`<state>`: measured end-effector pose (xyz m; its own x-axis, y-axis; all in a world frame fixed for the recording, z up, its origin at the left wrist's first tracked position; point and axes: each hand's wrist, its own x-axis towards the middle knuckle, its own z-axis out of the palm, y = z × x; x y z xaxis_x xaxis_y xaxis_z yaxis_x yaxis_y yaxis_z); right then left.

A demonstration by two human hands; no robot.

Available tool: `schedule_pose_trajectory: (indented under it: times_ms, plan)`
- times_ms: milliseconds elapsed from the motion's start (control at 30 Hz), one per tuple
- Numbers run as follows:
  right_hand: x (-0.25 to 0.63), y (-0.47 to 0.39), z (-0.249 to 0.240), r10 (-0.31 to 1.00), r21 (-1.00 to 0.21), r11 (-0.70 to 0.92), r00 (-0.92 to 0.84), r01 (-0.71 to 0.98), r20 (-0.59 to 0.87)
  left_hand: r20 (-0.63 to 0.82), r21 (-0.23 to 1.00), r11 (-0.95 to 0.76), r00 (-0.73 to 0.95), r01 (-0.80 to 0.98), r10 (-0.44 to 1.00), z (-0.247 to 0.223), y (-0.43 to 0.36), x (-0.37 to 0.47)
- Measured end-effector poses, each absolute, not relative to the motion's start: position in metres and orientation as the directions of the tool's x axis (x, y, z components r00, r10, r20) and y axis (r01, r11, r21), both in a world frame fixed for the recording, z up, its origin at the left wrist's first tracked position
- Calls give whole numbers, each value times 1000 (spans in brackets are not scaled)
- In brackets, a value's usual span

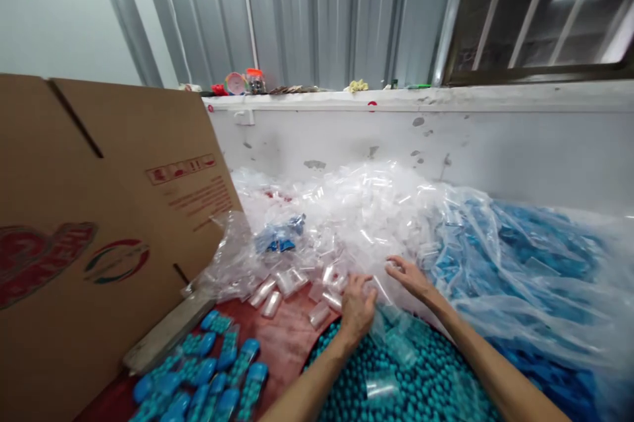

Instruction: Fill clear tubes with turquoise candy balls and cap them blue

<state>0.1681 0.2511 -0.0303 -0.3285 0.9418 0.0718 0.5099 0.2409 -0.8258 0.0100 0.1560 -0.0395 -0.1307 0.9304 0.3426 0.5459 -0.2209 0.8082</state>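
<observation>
My left hand (357, 306) is at the far edge of a round container of teal beads (421, 369), its fingers bent over clear plastic containers (333, 298). Whether it grips one is hidden. To its right, my right hand (409, 277) reaches over the pile of clear plastic with its fingers apart and nothing visible between them. Some clear containers (382, 387) lie on top of the beads. Filled containers with blue caps (252, 382) and teal beads inside lie in a group at the lower left.
An open cardboard box (123, 197) stands at the left beside a wooden bar (168, 333). Behind the hands, a large bag of clear containers (376, 211) rests against the wall. Plastic-covered blue caps (545, 244) fill the right side. The table surface (282, 343) is red.
</observation>
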Motion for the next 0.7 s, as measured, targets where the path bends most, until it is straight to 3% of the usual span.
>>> schedule_pose_trajectory:
  times_ms: [133,233,367,567,700]
  plan:
    - [164,221,-40,888,-725,446,-362,525,284,466,638,-412,99,651,879,-38,130,14]
    - [162,201,-40,864,-685,496,-380,534,330,442,519,-476,254,710,860,-36,120,15]
    - [165,185,-26,835,-669,536,-441,515,329,419,423,-511,338,748,843,-26,113,14]
    - [181,167,-16,862,-700,483,-425,526,275,398,502,-507,332,701,855,-23,107,14]
    - [199,140,-11,895,-707,444,-318,551,314,409,498,-466,277,731,870,-24,93,13]
